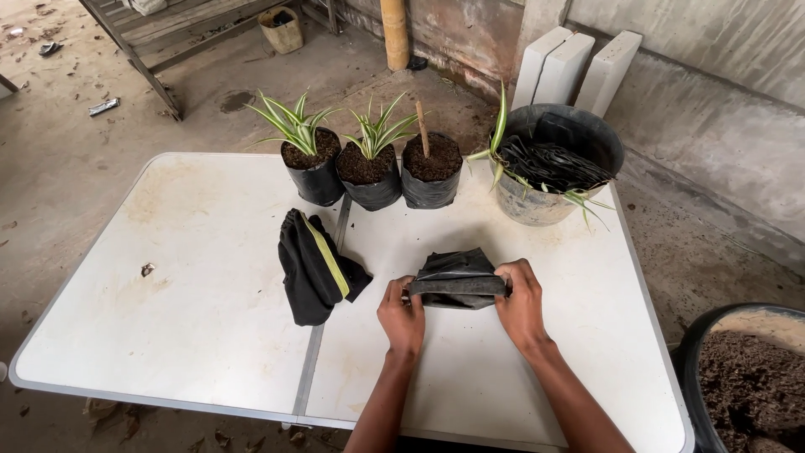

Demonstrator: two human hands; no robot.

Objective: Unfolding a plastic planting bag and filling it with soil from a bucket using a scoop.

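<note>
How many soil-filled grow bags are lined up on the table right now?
3, side by side at the table's far edge: left bag with a striped plant, middle bag with a striped plant, right bag holding only a stick.

Soil tub (746,377) cut off (perhaps half) at right edge.

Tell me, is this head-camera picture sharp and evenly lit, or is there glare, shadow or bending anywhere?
Head view: soft, even daylight, no harsh glare on the white table; only faint shadows beside the black cloth and under the black plastic bag held by the left hand and right hand; everything looks sharp; the wide lens bows the table's edges.
</note>
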